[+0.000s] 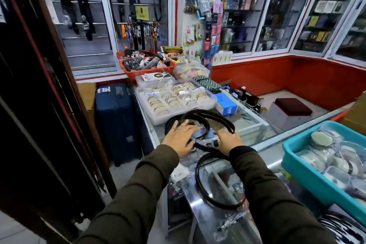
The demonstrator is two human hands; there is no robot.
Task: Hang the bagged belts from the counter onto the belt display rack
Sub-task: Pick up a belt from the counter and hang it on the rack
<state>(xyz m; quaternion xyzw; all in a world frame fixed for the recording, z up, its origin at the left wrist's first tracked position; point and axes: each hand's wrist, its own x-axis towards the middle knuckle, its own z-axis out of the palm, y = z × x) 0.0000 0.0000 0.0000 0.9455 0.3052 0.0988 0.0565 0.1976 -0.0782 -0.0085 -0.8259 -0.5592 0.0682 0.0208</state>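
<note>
Black belts in clear plastic bags (206, 119) lie coiled on the glass counter (263, 144), their loops overlapping. One loop (200, 182) hangs over the counter's near edge. My left hand (180, 136) rests flat on the pile, fingers spread, a ring on one finger. My right hand (227, 140) lies on the belts' right side, fingers curled down over a bagged buckle end; whether it grips is unclear. The belt display rack (31, 95) rises dark at the far left, blurred, with belts hanging on it.
A tray of bangles (176, 97) sits just behind the belts, red baskets (148, 67) farther back. A turquoise bin (309, 166) of clear containers stands at right. A blue suitcase (116, 121) stands on the floor left of the counter. Glass cabinets line the walls.
</note>
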